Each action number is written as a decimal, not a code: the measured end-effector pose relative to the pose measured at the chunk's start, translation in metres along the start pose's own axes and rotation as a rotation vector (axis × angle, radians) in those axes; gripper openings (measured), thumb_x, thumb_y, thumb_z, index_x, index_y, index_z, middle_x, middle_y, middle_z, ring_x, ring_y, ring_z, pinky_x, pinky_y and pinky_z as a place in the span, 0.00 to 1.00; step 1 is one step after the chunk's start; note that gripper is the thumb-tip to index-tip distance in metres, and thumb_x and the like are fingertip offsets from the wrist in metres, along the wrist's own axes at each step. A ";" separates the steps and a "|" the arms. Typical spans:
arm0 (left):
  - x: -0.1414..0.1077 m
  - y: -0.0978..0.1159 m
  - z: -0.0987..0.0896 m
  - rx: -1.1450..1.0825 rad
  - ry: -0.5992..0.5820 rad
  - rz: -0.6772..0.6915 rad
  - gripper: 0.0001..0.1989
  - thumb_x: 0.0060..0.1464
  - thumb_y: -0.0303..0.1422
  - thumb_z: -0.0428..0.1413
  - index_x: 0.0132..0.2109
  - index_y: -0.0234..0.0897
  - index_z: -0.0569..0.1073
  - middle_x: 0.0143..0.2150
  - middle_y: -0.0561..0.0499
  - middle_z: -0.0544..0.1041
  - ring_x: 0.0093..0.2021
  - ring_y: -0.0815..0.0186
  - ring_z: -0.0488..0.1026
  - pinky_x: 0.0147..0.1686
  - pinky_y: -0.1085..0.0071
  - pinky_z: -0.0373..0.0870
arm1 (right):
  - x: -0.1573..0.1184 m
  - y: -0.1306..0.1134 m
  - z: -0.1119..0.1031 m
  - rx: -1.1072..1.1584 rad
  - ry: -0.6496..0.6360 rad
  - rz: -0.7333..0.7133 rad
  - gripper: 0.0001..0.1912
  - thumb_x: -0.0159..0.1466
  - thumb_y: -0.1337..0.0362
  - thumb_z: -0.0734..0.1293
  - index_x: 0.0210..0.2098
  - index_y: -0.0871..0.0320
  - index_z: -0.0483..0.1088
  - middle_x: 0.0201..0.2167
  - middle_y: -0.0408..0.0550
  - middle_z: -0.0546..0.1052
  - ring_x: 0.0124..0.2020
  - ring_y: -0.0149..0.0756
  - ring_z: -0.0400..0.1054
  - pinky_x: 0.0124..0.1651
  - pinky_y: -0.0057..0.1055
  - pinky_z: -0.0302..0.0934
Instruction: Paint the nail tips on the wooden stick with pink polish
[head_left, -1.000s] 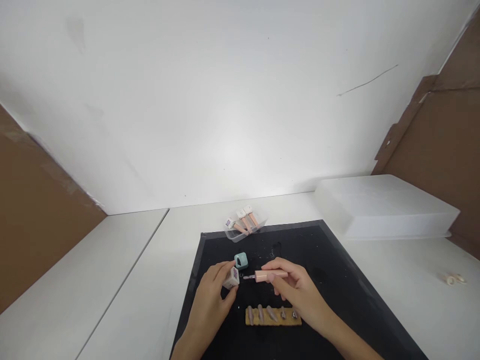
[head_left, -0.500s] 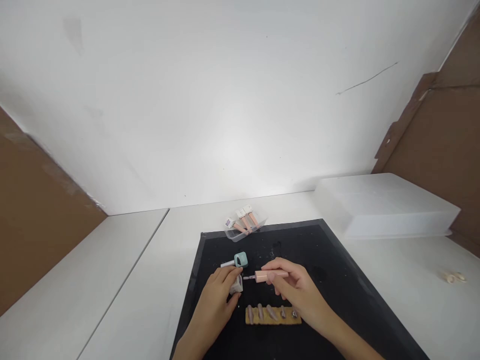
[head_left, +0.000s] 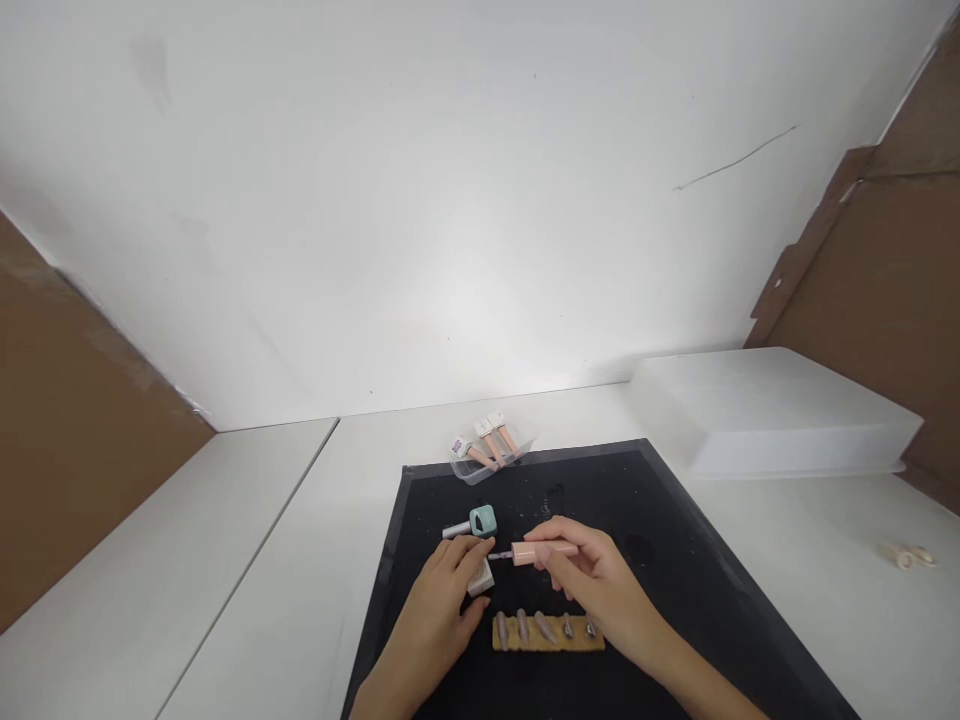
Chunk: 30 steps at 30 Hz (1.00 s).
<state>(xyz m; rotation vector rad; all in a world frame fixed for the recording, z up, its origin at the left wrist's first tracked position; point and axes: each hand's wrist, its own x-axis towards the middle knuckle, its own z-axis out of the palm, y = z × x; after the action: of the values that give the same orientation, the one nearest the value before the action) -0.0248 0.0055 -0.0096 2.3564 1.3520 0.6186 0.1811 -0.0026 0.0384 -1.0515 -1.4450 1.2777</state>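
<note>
Between the fingers and thumb of my left hand (head_left: 448,590) is a white nail polish bottle (head_left: 481,577), partly covered by the hand. My right hand (head_left: 589,570) pinches the pink brush cap (head_left: 531,552). Its thin brush (head_left: 500,556) points left, its tip close to the bottle and the left fingertips; whether it touches them I cannot tell. Just below lies a tan strip (head_left: 551,645) bearing several nail tips (head_left: 523,625), some mauve, those at the right end partly silvery. Beyond my left fingers a teal bottle with a pale cap (head_left: 482,520) lies on its side.
Everything rests on a black mat (head_left: 637,640) on a white table. A clear tray (head_left: 472,477) at the back holds three pink-capped bottles (head_left: 486,440). A translucent white bin (head_left: 780,420) stands at the back right, with small beige items (head_left: 909,556) before it.
The white bottle has turned and tilted in my left hand, showing more of its side. My right hand with the brush cap is nearly still.
</note>
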 end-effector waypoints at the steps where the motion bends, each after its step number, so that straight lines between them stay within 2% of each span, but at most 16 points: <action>1: -0.001 0.002 -0.002 -0.004 -0.001 0.000 0.29 0.45 0.20 0.50 0.55 0.44 0.64 0.52 0.45 0.70 0.52 0.55 0.65 0.51 0.53 0.65 | 0.000 0.000 0.000 -0.002 0.000 -0.002 0.14 0.57 0.55 0.63 0.32 0.60 0.73 0.23 0.44 0.68 0.21 0.29 0.59 0.22 0.26 0.54; 4: -0.003 0.011 -0.012 -0.014 -0.010 0.002 0.32 0.45 0.19 0.47 0.58 0.45 0.60 0.54 0.45 0.67 0.55 0.56 0.62 0.54 0.53 0.62 | 0.001 0.000 0.000 -0.008 0.008 -0.006 0.14 0.57 0.55 0.63 0.32 0.60 0.73 0.22 0.43 0.67 0.20 0.29 0.58 0.22 0.25 0.53; 8: -0.008 0.023 -0.024 -0.062 -0.055 0.014 0.40 0.39 0.17 0.46 0.61 0.45 0.55 0.57 0.45 0.64 0.58 0.56 0.59 0.56 0.54 0.60 | 0.002 0.000 0.000 -0.002 0.028 -0.001 0.14 0.57 0.55 0.64 0.31 0.60 0.73 0.22 0.43 0.67 0.20 0.29 0.58 0.22 0.26 0.54; 12: -0.011 0.027 -0.023 -0.055 -0.094 0.101 0.39 0.42 0.19 0.48 0.63 0.44 0.51 0.50 0.44 0.70 0.51 0.55 0.66 0.55 0.52 0.60 | 0.003 0.003 -0.002 -0.009 0.040 -0.005 0.14 0.57 0.54 0.64 0.31 0.60 0.73 0.22 0.43 0.67 0.20 0.29 0.57 0.22 0.25 0.55; 15: -0.012 0.030 -0.019 -0.014 -0.117 0.132 0.37 0.46 0.21 0.48 0.63 0.46 0.49 0.45 0.46 0.73 0.46 0.57 0.69 0.51 0.55 0.65 | 0.004 0.006 -0.005 -0.010 0.066 -0.005 0.14 0.58 0.55 0.64 0.31 0.60 0.73 0.21 0.43 0.67 0.21 0.29 0.58 0.21 0.25 0.54; 19: -0.012 0.035 -0.016 0.034 -0.135 0.152 0.37 0.46 0.21 0.48 0.63 0.47 0.51 0.47 0.46 0.73 0.47 0.57 0.69 0.45 0.61 0.70 | 0.006 0.007 -0.006 -0.010 0.081 0.020 0.14 0.58 0.55 0.63 0.32 0.59 0.73 0.18 0.40 0.63 0.19 0.29 0.56 0.20 0.25 0.51; 24: -0.012 0.038 -0.019 0.071 -0.165 0.115 0.41 0.39 0.18 0.47 0.62 0.47 0.54 0.47 0.46 0.74 0.46 0.56 0.71 0.43 0.62 0.70 | 0.006 0.003 -0.003 -0.024 0.091 0.014 0.12 0.57 0.57 0.64 0.31 0.60 0.73 0.19 0.41 0.64 0.18 0.28 0.55 0.20 0.25 0.51; 30: -0.015 0.038 -0.020 0.073 -0.170 0.032 0.37 0.43 0.21 0.47 0.62 0.47 0.55 0.50 0.45 0.73 0.39 0.59 0.74 0.37 0.68 0.70 | 0.006 0.003 -0.003 -0.042 0.088 0.015 0.13 0.57 0.57 0.63 0.31 0.61 0.73 0.20 0.42 0.66 0.20 0.29 0.57 0.22 0.26 0.54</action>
<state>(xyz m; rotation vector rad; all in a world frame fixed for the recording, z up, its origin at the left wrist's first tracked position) -0.0148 -0.0244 0.0229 2.4309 1.2837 0.3731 0.1826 0.0040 0.0358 -1.1347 -1.4056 1.2014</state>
